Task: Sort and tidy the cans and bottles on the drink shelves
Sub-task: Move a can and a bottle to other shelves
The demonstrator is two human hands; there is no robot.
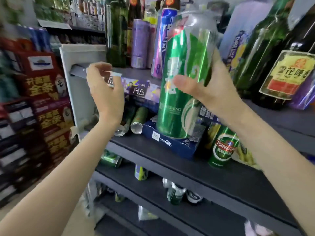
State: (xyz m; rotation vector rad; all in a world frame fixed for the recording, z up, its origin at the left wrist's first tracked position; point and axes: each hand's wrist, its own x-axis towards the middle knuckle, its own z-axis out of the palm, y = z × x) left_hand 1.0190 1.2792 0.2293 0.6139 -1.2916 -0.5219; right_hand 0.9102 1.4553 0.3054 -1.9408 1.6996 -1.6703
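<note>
My right hand point(202, 89) grips the tall green can point(184, 79), up off the shelf point(187, 169). My left hand point(105, 86) is loose and holds nothing. I should stand it straight beside the green bottles point(117, 31) behind.

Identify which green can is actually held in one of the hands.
The tall green can, gripped by the right hand and raised before the shelves. The shorter Tsingtao can stands untouched on the shelf below.
</note>
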